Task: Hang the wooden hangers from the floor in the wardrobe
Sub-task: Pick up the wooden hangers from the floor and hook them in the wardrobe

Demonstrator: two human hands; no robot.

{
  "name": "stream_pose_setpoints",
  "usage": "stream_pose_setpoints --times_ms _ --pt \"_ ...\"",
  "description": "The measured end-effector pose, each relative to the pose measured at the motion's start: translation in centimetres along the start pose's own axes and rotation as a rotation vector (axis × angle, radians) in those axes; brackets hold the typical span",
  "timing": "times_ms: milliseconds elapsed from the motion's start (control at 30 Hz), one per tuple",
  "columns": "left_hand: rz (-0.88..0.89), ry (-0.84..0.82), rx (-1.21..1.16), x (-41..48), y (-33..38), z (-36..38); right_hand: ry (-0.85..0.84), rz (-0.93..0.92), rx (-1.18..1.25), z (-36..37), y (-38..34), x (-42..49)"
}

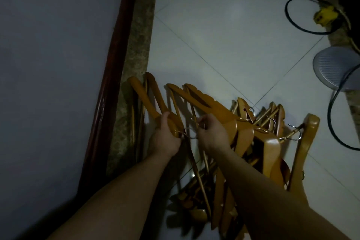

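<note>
- The wooden hangers [245, 142] are lying in a tangled heap on the white tiled floor [224, 35], spreading from the speckled border strip [136, 54] on the left out to the right, with their metal hooks sticking up here and there
- Your left hand [165, 136] is closing around the neck of one hanger [150, 99] at the left edge of the heap; its arms are pointing away from you, towards the dark wooden frame [109, 84]
- Your right hand [212, 134] is sitting just beside the left, fingers curling in around a thin metal hook [191, 136] between the two hands; the rest of the heap is lying under and to the right of that forearm
- Well apart, at the far right, a black cable [292, 23] is looping past a yellow plug block [324, 15] and a round grey mesh disc [335, 68]
</note>
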State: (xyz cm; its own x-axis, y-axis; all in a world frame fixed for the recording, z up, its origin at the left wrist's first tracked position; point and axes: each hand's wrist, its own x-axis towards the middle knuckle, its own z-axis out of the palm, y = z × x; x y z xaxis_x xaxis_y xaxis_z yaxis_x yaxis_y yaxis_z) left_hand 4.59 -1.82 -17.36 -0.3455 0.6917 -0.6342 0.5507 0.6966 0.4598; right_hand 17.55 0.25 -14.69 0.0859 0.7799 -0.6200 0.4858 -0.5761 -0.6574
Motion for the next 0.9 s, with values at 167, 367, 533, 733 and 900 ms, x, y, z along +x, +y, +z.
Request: stream_pose_setpoints --times_ms 167,367,533,733,900 --pt "0.015 0.077 -0.157 -2.2 2.3 -2.9 0.087 -0.095 0.281 -0.4 -3.4 -2.5" --pt "0.074 0.132 -0.364 -4.9 7.8 -8.1 -0.153 0.006 0.154 -2.1 -6.4 -4.8" --pt "0.121 0.169 -0.565 -8.3 15.3 -12.6 -0.505 -0.041 0.085 -6.4 -11.8 -7.6" --pt "0.217 0.114 -0.738 -14.7 24.8 -17.5 -0.092 -0.217 -0.199 -11.9 -19.5 -11.7" --pt "0.366 -0.044 -0.613 -21.3 31.6 -22.7 0.008 -0.185 -0.028 -20.0 -25.7 -17.7"
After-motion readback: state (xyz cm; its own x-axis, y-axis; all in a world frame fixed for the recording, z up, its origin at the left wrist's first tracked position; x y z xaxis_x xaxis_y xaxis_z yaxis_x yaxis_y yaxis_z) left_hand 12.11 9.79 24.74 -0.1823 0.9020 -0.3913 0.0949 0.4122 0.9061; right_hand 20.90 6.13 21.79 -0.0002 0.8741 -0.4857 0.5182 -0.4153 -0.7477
